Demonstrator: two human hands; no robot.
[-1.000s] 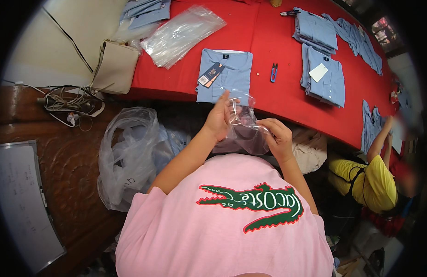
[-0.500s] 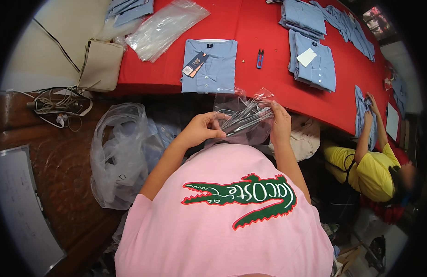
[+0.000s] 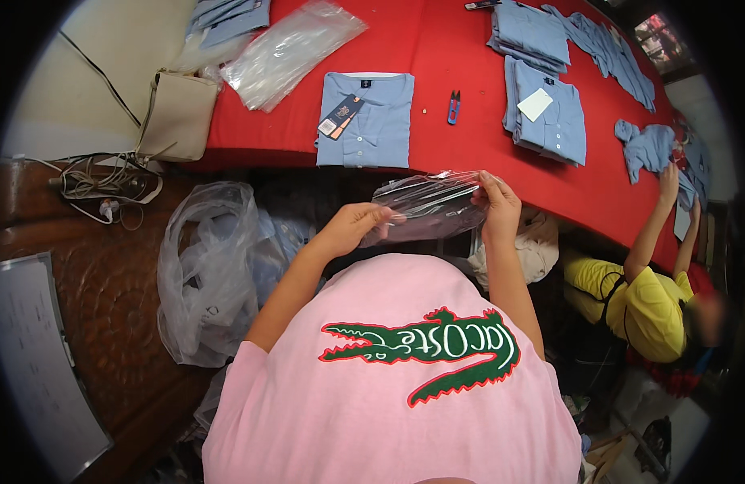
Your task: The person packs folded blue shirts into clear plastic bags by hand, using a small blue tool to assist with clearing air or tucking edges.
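Clear plastic bag (image 3: 430,206) now stretched flatter than before, left hand (image 3: 358,226) and right hand (image 3: 497,203) grips pinching its ends.

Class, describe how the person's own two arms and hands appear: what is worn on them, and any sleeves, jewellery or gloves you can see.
Both forearms are bare. The left hand and right hand wear no gloves, and no rings, watch or bracelet are visible. Short pink sleeves of a pink T-shirt, with a green crocodile emblem outlined in red, end at the upper arms.
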